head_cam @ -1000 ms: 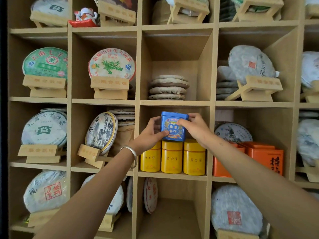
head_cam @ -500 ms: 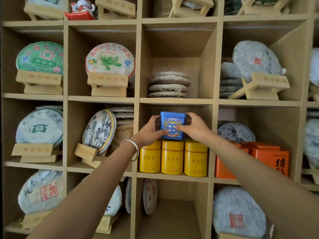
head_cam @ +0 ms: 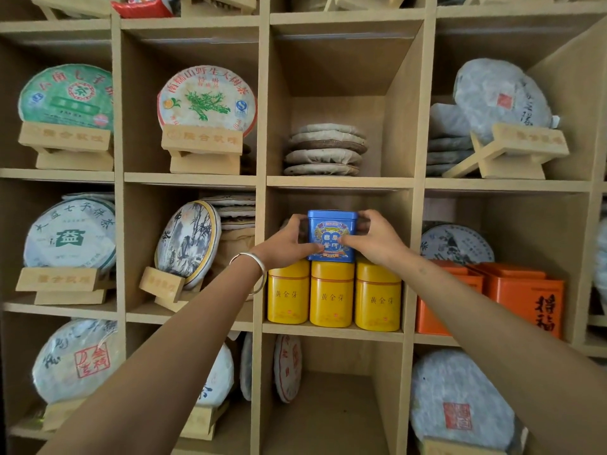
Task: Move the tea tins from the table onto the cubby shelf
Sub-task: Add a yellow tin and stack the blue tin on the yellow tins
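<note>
Since a second ago I have lowered the blue tin (head_cam: pixel 331 236) onto the middle yellow tin (head_cam: pixel 332 298), centre cubby. Left hand (head_cam: pixel 289 241) and right hand (head_cam: pixel 377 239) fingers pinch its 9 and 3 o'clock sides; release follows.

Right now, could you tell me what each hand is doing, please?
Left hand: holding the blue tea tin.
Right hand: holding the same tin.

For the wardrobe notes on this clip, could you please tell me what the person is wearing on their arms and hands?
Both forearms are bare, with no sleeves in view. The left wrist carries a plain silver bangle, a thin smooth band hanging loosely. The left hand and right hand show no gloves, and no rings are visible.
</note>
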The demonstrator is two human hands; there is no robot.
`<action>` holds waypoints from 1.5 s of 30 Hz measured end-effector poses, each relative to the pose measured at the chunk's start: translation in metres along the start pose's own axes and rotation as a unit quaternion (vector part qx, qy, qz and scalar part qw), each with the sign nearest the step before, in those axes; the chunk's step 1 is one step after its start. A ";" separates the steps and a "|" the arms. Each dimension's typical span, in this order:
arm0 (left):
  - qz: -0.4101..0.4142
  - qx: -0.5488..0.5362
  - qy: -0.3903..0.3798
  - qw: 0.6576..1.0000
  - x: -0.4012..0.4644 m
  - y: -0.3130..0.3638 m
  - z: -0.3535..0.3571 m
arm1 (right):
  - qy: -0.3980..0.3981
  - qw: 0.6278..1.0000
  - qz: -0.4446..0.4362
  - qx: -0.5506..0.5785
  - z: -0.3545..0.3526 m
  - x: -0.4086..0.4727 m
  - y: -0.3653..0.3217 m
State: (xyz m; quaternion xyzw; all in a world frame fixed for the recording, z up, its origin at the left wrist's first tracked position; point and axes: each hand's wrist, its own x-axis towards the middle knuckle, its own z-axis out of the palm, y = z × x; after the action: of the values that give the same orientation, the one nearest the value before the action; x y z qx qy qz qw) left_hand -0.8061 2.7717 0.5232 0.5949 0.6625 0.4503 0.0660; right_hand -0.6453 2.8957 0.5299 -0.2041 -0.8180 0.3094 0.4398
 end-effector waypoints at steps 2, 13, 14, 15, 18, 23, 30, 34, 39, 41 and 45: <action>-0.001 0.000 -0.003 1.000 0.002 0.001 0.001 | 0.002 1.000 0.002 -0.001 -0.001 0.001 0.002; -0.015 -0.002 -0.002 1.000 0.004 0.001 0.003 | -0.008 1.000 0.005 -0.024 -0.004 0.003 0.000; -0.015 0.001 -0.004 1.000 0.004 0.002 0.002 | -0.007 1.000 0.006 -0.029 -0.004 0.003 0.000; -0.016 0.003 -0.007 1.000 0.004 0.002 0.002 | -0.007 0.999 0.009 -0.033 -0.004 0.004 -0.001; -0.019 0.010 -0.002 1.000 0.002 0.006 -0.001 | -0.003 0.999 0.015 -0.036 -0.005 0.005 -0.002; -0.037 -0.002 0.014 0.999 -0.004 0.009 -0.010 | 0.011 0.999 0.020 -0.047 -0.012 0.007 -0.003; 0.056 0.080 0.148 0.984 -0.038 0.031 -0.001 | 0.090 0.995 -0.030 -0.038 -0.030 -0.017 -0.012; 0.144 0.020 0.251 0.957 -0.090 0.026 0.022 | 0.171 0.971 -0.164 -0.027 -0.051 -0.078 0.005; 0.182 0.156 0.151 0.959 -0.144 -0.003 0.101 | 0.124 0.959 -0.191 -0.167 -0.044 -0.158 0.067; 0.184 0.219 0.087 0.954 -0.147 -0.012 0.134 | 0.081 0.959 -0.170 -0.209 -0.032 -0.174 0.090; 0.148 0.165 0.036 0.974 -0.139 -0.015 0.174 | 0.023 0.974 -0.126 -0.186 -0.018 -0.187 0.115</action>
State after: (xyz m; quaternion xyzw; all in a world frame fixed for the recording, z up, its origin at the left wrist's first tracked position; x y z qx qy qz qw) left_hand -0.6695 2.7452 0.3487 0.6725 0.6341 0.3609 -0.1243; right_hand -0.5236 2.8716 0.3472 -0.1843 -0.8702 0.0896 0.4481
